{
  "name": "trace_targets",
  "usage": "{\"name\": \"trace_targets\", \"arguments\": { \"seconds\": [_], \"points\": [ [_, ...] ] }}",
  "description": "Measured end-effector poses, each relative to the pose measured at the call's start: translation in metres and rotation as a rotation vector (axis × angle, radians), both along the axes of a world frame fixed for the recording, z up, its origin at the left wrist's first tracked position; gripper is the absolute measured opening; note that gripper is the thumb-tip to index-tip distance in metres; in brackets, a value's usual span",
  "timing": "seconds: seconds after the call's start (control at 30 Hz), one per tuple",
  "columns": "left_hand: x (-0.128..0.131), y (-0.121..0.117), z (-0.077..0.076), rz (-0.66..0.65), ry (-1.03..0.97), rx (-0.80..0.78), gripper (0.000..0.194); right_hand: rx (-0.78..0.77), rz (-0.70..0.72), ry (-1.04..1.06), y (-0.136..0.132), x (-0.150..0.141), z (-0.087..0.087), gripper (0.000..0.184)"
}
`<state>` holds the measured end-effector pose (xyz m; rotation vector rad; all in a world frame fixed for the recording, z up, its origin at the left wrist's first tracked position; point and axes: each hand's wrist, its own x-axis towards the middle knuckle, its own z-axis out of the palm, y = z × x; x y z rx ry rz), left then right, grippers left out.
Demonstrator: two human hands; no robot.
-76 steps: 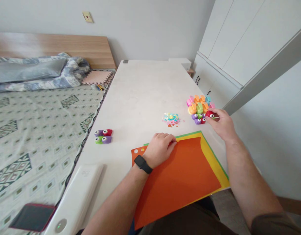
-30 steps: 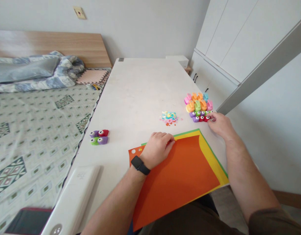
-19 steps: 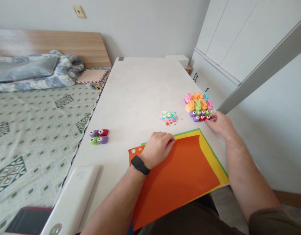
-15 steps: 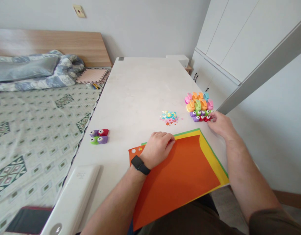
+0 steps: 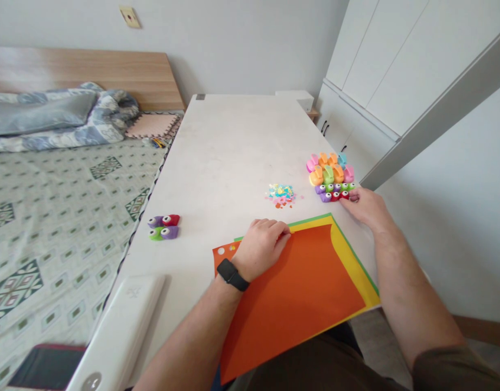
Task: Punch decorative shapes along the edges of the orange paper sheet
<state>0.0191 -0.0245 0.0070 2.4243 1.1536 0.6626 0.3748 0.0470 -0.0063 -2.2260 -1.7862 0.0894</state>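
My left hand (image 5: 263, 244), with a black watch on its wrist, is closed over the upper edge of an orange sheet of paper (image 5: 302, 293), thumb and finger pinching it. Round holes show in that sheet's upper left corner. Beneath it lie yellow (image 5: 349, 260) and green paper (image 5: 310, 220). At the table's right edge my right hand (image 5: 366, 206) has its fingertips closed at a red craft punch (image 5: 345, 195) with a cartoon eye, the end one in its row. Purple, green and red eyed punches (image 5: 326, 196) stand beside it.
Behind them are pink, orange, green and blue lever punches (image 5: 328, 172). Punched paper confetti (image 5: 281, 193) lies mid-table. Several eyed punches (image 5: 164, 227) sit at left, above a long white device (image 5: 127, 326). A dark tablet (image 5: 46, 366) rests on the bed (image 5: 70, 217).
My right fingers have shifted slightly left and down against the red punch at the end of the row. My left hand and the paper stay in place.
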Motion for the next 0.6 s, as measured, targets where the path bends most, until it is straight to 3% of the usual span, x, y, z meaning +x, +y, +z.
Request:
{"name": "trace_targets", "arguments": {
  "seconds": [0.2, 0.33, 0.6],
  "points": [
    [0.0005, 0.0003, -0.0003, 0.0, -0.014, 0.0, 0.012, 0.005, 0.031, -0.019, 0.0015, 0.0043, -0.0045, 0.035],
    [0.0003, 0.0003, -0.0005, 0.0, -0.006, -0.001, 0.013, 0.031, 0.057, -0.032, 0.0021, 0.0051, -0.0054, 0.044],
    [-0.0002, 0.0, -0.0003, -0.002, -0.001, 0.009, 0.013, 0.055, 0.077, -0.005, 0.0017, -0.0017, -0.0016, 0.032]
  ]
}}
